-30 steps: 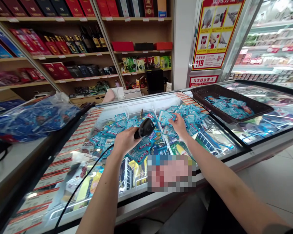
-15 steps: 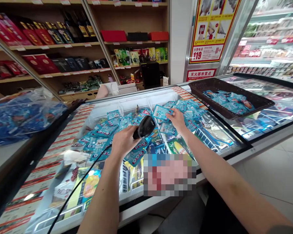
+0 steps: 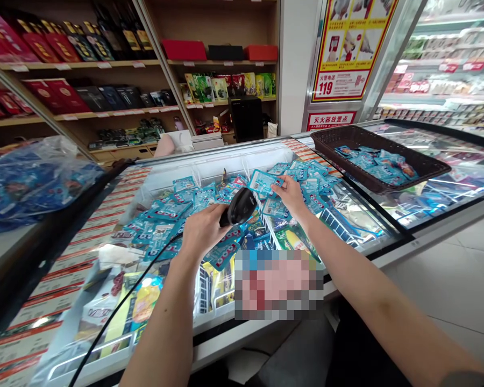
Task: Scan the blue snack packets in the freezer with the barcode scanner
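My left hand (image 3: 204,230) is wrapped round the handle of a black barcode scanner (image 3: 242,206), whose head points to the right. A black cable (image 3: 123,306) trails from it toward the lower left. Between the fingertips and thumb of my right hand (image 3: 291,196) is a small teal snack packet (image 3: 263,181), its printed label side facing me, just beyond the scanner head. Many like packets (image 3: 169,209) lie spread over the glass top of the freezer to the left, and another pile (image 3: 312,183) lies to the right of my right hand.
A dark brown basket (image 3: 423,156) with more teal packets stands on the freezer (image 3: 381,266) at the right. At the left lies a clear plastic bag (image 3: 36,177) of blue packs. Behind are shelves (image 3: 153,110) of boxes and bottles. A blurred patch hides part of the front edge.
The view has shifted slightly. My hands keep nearly the same pose, with the scanner and the packet still held close together.
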A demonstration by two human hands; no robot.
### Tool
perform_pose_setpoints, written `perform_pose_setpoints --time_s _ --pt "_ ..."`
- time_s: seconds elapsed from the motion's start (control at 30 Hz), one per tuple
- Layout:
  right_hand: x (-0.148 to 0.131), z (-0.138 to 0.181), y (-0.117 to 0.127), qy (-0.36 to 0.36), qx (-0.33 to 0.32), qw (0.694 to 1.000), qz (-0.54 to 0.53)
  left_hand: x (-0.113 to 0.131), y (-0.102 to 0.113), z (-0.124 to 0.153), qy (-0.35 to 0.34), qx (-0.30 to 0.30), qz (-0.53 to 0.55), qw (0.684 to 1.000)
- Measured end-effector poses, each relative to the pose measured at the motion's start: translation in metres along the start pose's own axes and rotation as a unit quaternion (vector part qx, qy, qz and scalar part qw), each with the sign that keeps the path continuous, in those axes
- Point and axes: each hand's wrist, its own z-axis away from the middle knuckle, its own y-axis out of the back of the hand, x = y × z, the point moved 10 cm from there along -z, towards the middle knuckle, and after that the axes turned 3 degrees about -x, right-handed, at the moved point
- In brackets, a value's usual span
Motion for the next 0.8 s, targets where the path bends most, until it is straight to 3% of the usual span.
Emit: perform_pose_setpoints --time_s 0.8 --pt "0.0027 -0.0021 0.0013 0.010 0.008 1.000 -0.018 0.0048 0.0004 -0.0016 -0.007 0.004 -0.011 1.000"
